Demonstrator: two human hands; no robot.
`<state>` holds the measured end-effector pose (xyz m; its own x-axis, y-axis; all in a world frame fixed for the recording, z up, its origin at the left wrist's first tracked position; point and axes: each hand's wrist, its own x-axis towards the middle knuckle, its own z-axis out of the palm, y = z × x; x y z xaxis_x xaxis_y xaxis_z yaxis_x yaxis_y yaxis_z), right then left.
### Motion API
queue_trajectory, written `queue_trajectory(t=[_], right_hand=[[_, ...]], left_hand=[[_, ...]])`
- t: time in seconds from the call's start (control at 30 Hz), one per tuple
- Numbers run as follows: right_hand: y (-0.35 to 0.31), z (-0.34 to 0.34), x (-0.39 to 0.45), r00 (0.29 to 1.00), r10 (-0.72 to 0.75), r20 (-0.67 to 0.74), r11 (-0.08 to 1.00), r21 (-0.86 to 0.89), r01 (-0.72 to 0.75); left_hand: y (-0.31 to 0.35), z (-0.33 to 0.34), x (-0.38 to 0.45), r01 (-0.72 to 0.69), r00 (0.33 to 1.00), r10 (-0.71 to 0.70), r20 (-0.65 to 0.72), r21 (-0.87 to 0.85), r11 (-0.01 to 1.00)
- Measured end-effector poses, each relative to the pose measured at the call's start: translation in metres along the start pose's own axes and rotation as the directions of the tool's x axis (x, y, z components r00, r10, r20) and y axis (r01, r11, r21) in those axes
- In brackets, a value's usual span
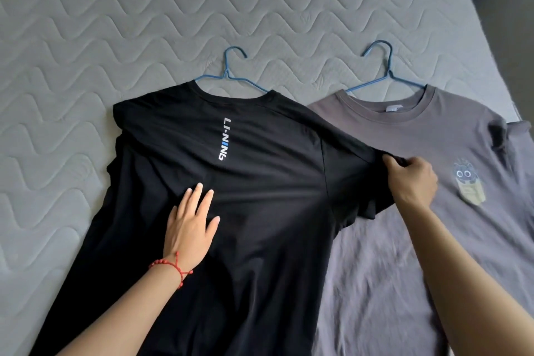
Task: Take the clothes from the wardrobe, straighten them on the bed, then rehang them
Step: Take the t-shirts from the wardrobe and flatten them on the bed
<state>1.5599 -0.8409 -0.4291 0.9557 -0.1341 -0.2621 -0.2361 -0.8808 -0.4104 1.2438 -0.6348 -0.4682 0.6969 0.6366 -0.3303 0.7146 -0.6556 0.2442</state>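
The left hand [190, 228] lies spread flat on the black T-shirt [260, 182] – at three o'clock, the right hand [411, 180] pinches its sleeve over the grey T-shirt [404, 240].

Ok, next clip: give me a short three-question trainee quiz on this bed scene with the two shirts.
1. True or false: the left hand grips a hanger.
2. Which garment's sleeve do the right hand's fingers pinch? A) black T-shirt B) grey T-shirt
3. Fill in: both shirts lie on the bed with a ____ hanger in the neck.

Key
1. False: it rests flat on the black T-shirt's body.
2. A: the sleeve is pulled out over the grey T-shirt.
3. Blue: left blue hanger, right blue hanger.
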Motion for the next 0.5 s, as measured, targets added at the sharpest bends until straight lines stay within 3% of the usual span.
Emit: queue_trajectory(t=[0.07, 0.2, 0.3, 0.37, 0.43, 0.5], right_hand=[[0.01, -0.001, 0.0, 0.998, 0.038, 0.058, 0.998, 0.048, -0.041], [0.022, 0.01, -0.023, 0.96, 0.033, 0.277, 0.922, 0.362, -0.136], [0.028, 0.018, -0.034, 0.949, 0.018, 0.316, 0.905, 0.399, -0.15], [0.024, 0.017, -0.036, 0.982, 0.064, 0.177, 0.945, 0.306, -0.117], [0.018, 0.012, -0.039, 0.987, 0.124, -0.1, 0.986, 0.126, -0.111], [0.008, 0.015, -0.048, 0.966, 0.041, -0.257, 0.999, 0.032, -0.034]], left_hand=[[0.0, 0.0, -0.003, 0.028, 0.999, -0.029, -0.026, -0.014, 1.0], [-0.001, 0.003, -0.016, 0.099, 0.994, -0.1, -0.036, -0.033, 0.995], [-0.009, 0.007, -0.028, 0.115, 0.993, -0.116, -0.034, -0.03, 0.993], [-0.018, 0.008, -0.033, 0.112, 0.993, -0.113, -0.038, -0.016, 0.994], [-0.027, 0.009, -0.036, 0.097, 0.995, -0.096, -0.028, 0.017, 0.995], [-0.033, 0.009, -0.038, 0.069, 0.998, -0.069, -0.012, 0.04, 0.997]])
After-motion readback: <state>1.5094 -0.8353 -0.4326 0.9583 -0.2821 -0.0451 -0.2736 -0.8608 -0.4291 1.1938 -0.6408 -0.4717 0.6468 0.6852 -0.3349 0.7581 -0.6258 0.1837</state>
